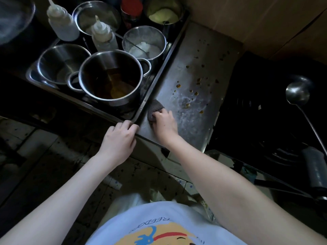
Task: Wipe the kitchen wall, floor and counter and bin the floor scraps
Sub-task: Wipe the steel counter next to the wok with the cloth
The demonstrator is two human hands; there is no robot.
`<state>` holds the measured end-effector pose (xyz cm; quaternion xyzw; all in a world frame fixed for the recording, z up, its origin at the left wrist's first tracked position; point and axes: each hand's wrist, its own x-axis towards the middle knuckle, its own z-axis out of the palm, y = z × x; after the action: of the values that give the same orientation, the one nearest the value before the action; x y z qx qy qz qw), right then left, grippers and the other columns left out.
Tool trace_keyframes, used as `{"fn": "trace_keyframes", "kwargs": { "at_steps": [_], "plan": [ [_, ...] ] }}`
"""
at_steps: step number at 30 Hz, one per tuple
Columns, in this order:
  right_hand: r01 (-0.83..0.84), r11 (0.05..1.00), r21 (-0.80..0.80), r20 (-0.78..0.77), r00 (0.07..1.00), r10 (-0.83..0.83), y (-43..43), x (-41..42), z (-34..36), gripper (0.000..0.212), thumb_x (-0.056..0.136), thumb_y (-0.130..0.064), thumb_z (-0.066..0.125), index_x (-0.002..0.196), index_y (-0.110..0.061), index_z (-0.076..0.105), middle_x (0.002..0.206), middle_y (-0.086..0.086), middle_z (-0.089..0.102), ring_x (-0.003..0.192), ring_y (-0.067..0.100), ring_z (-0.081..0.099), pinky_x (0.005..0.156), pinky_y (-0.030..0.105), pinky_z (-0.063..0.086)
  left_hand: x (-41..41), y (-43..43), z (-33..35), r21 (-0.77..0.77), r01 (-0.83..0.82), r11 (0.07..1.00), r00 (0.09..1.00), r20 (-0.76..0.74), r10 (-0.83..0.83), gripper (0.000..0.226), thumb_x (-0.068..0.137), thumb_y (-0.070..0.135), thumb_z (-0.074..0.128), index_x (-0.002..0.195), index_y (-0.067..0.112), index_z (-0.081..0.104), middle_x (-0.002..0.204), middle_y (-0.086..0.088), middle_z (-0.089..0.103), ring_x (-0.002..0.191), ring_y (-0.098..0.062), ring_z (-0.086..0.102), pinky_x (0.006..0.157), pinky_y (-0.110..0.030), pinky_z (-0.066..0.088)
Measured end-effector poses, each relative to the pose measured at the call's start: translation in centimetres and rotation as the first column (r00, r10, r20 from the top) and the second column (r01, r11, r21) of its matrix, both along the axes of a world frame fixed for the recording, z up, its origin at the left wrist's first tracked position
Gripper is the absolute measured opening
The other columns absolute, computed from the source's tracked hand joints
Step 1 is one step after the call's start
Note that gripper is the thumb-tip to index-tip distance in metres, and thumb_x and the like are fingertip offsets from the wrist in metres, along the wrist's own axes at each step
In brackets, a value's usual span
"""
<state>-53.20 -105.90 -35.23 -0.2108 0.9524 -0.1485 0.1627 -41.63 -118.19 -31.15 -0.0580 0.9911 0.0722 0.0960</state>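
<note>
Below, the dark tiled floor (53, 165) fills the lower left, speckled with stains. Pale scraps (154, 194) lie on it just above the person's shirt (159, 225). A black stove (265, 106) takes the right side, and a brown wall (265, 16) stands behind it and behind the counter. The steel counter (196, 55) runs between stove and tray, its surface smeared with wet streaks near the front. The tray (160, 71) sits just left of it, its rim touching the counter's edge, and is packed with steel pots. The biggest pot (110, 76), nearest the person, holds dark amber liquid; others behind it hold white and yellowish contents. A ladle (297, 93) rests on the stove, bowl facing up, its handle running toward the lower right. Two squeeze bottles (104, 35) stand upright among the pots. The left hand (118, 137) hooks its curled fingers over the tray's near corner and grips it. The right hand (165, 123) closes round a grey pad (155, 106) and presses it on the counter's front left part, right against the tray rim. Brown spots (178, 86) dot the counter beyond the pad, apart from it, most toward the stove side.
</note>
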Motion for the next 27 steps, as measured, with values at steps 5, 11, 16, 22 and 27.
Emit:
{"fn": "trace_keyframes", "kwargs": {
  "at_steps": [5,11,16,22,27],
  "plan": [
    [0.064,0.998,-0.017,-0.030,0.997,-0.065,3.0,-1.4,0.2,0.028,0.087,-0.007,0.049,0.112,-0.014,0.061,0.118,0.010,0.052,0.109,0.032,0.041,0.072,0.037,0.039,-0.8,0.5,0.0,0.004,0.079,0.997,0.997,-0.013,-0.079,0.036,0.088,0.018,0.058,0.123,0.011,0.057,0.124,-0.009,0.056,0.106,-0.030,0.058,0.081,-0.040,0.047],
    [0.339,0.940,0.034,-0.122,0.935,-0.332,9.7,-4.5,0.0,0.032,0.086,-0.015,0.058,0.118,-0.020,0.061,0.121,0.008,0.052,0.111,0.031,0.044,0.081,0.037,0.046,-2.0,1.3,-0.2,0.008,0.141,0.990,0.990,-0.018,-0.141,0.034,0.091,0.019,0.053,0.124,0.014,0.055,0.126,-0.007,0.054,0.108,-0.028,0.056,0.083,-0.038,0.046],
    [0.493,0.870,0.012,-0.149,0.861,-0.486,9.4,-5.0,-0.2,0.032,0.087,-0.012,0.054,0.117,-0.019,0.061,0.122,0.010,0.053,0.111,0.032,0.044,0.086,0.036,0.043,-2.6,1.3,-0.2,0.009,0.171,0.985,0.985,-0.019,-0.170,0.032,0.091,0.020,0.052,0.123,0.014,0.054,0.125,-0.007,0.054,0.108,-0.027,0.056,0.083,-0.037,0.046],
    [0.328,0.944,0.016,-0.119,0.939,-0.324,5.0,-3.9,-0.5,0.033,0.089,-0.011,0.053,0.121,-0.017,0.058,0.127,0.008,0.051,0.114,0.030,0.040,0.082,0.036,0.043,-3.3,1.1,-0.1,-0.009,0.148,0.989,0.989,-0.014,-0.148,0.030,0.089,0.019,0.055,0.118,0.013,0.057,0.122,-0.008,0.056,0.103,-0.028,0.058,0.078,-0.037,0.047],
    [0.143,0.990,0.010,-0.101,0.985,-0.141,3.1,-4.5,-0.5,0.035,0.092,-0.007,0.048,0.125,-0.016,0.056,0.128,0.007,0.050,0.117,0.029,0.038,0.080,0.043,0.047,-4.3,1.4,-0.3,-0.007,0.110,0.994,0.994,-0.027,-0.110,0.029,0.090,0.020,0.053,0.118,0.013,0.056,0.122,-0.009,0.055,0.104,-0.028,0.057,0.078,-0.037,0.046]
  ]
}}
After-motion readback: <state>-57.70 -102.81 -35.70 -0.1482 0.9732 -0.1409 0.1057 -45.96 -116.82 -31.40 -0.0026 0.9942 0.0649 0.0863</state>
